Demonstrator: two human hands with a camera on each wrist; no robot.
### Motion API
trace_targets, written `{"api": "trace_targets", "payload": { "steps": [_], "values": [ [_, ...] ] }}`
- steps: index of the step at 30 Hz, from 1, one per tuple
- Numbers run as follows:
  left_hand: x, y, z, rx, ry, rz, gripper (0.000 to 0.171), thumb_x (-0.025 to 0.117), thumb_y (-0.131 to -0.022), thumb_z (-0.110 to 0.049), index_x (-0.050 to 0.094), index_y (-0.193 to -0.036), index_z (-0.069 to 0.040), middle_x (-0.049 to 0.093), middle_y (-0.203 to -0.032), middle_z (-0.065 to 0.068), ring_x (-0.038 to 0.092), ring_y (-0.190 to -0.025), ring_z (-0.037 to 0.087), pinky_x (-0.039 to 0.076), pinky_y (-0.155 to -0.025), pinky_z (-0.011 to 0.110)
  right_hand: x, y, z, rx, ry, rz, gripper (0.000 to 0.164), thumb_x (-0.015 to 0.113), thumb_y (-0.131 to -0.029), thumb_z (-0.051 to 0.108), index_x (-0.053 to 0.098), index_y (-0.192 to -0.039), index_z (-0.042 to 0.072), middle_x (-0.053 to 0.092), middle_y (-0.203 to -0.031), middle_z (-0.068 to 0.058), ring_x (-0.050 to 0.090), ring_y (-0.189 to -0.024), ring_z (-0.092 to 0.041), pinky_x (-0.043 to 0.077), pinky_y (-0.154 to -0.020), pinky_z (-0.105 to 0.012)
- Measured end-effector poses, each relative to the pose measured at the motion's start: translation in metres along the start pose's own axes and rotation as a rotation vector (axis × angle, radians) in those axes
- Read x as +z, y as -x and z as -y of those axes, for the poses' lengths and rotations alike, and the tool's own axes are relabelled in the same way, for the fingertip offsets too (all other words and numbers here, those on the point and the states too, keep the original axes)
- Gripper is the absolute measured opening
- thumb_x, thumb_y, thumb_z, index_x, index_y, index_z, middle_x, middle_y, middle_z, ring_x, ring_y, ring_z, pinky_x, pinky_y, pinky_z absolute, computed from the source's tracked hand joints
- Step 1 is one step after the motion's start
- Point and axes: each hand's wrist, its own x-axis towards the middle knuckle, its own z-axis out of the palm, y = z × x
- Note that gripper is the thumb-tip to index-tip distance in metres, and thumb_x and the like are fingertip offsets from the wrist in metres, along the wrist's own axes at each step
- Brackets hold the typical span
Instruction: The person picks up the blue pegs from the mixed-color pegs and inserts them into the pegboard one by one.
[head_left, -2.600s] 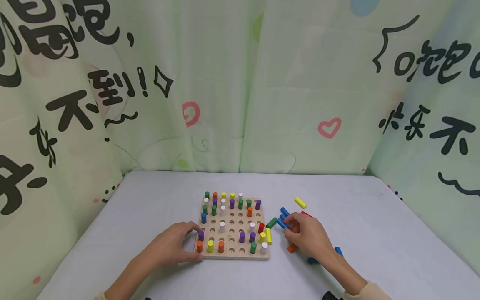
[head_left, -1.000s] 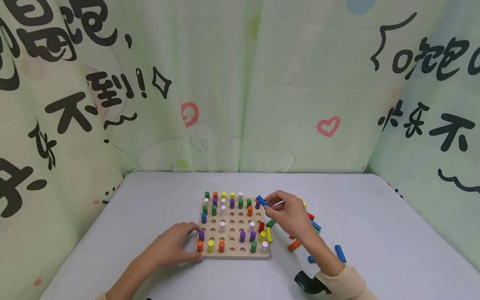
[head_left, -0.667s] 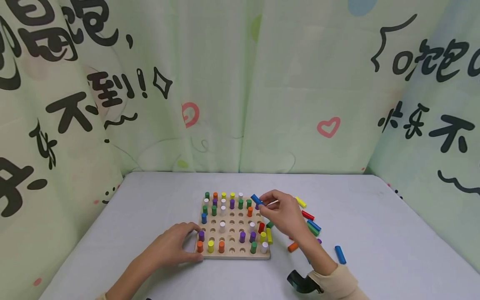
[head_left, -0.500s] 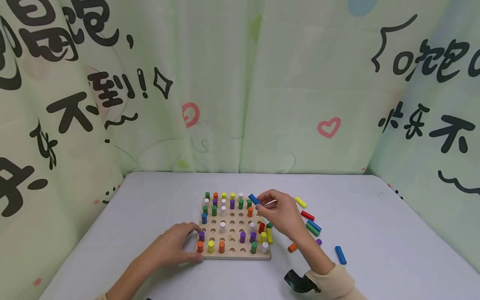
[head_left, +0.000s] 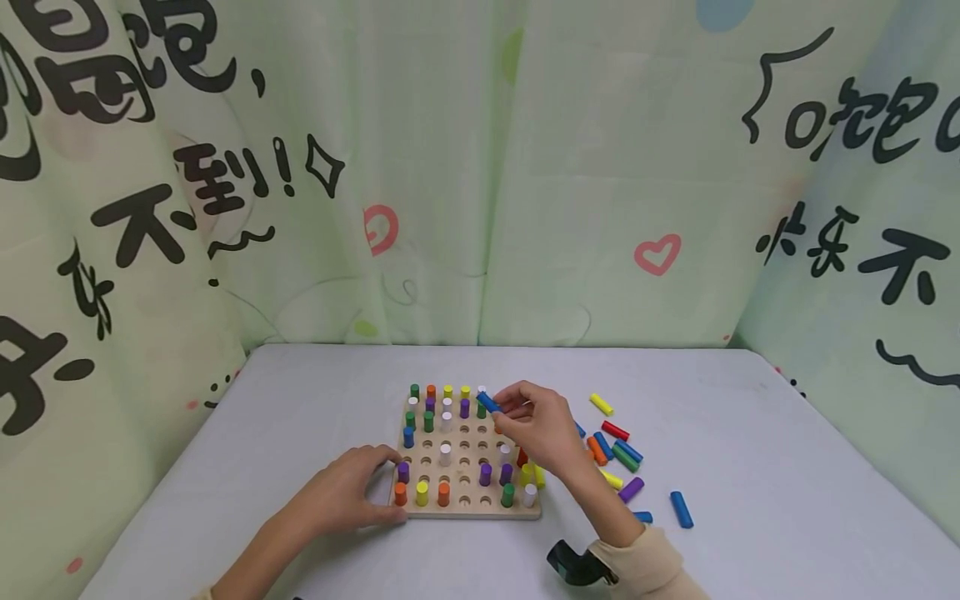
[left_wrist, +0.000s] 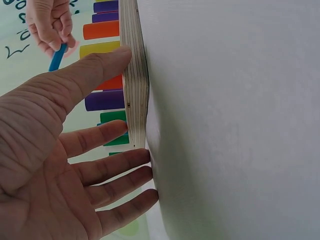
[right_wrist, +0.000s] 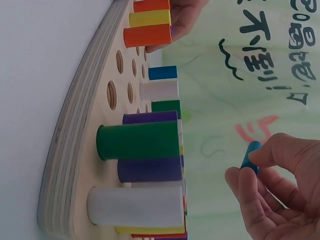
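Note:
In the head view a wooden pegboard (head_left: 480,511) lies on the table, with upright pegs in several colours in many of its holes. My left hand (head_left: 341,487) rests against the board's left side, thumb at the near left corner. Its fingers look nearly straight in the left wrist view, touching the board's edge (left_wrist: 135,90). My right hand (head_left: 540,425) pinches a blue peg (head_left: 488,402) between thumb and fingers, tilted above the board's far right part. The right wrist view shows this blue peg (right_wrist: 251,156) clear of the board. The hand hides some right-side pegs in the head view.
Loose pegs lie right of the board, among them a yellow peg (head_left: 601,405), a red peg (head_left: 616,431), a purple peg (head_left: 632,489) and a blue peg (head_left: 681,509). A black device (head_left: 573,564) sits at the right wrist. A printed curtain (head_left: 600,208) hangs behind the white table.
The right hand took a blue peg from the loose pile and carried it left, over the board's far right part. The left hand stays at the board's left side.

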Motion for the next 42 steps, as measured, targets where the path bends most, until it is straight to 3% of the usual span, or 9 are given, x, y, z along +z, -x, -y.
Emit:
{"api": "trace_targets", "payload": {
  "steps": [30, 42],
  "values": [
    [0.000, 0.000, 0.000, -0.003, -0.002, 0.002, 0.062, 0.095, -0.069, -0.041, 0.066, -0.119, -0.019, 0.067, -0.126, 0.007, 0.059, -0.124, 0.031, 0.049, -0.106, 0.056, 0.031, -0.008, 0.006, -0.053, -0.025, 0.094, 0.012, 0.073, -0.089, -0.001, 0.071, -0.101, 0.000, 0.070, -0.090, -0.006, 0.064, -0.079, -0.014, 0.059, -0.073, -0.023],
    [0.000, 0.000, 0.001, 0.008, 0.013, 0.001, 0.061, 0.095, -0.070, -0.041, 0.066, -0.119, -0.018, 0.067, -0.126, 0.007, 0.059, -0.123, 0.031, 0.049, -0.105, 0.056, 0.045, -0.008, 0.008, -0.121, 0.015, 0.132, 0.009, 0.073, -0.090, 0.001, 0.072, -0.098, 0.001, 0.070, -0.092, -0.007, 0.064, -0.080, -0.014, 0.056, -0.070, -0.019]
  ]
}}
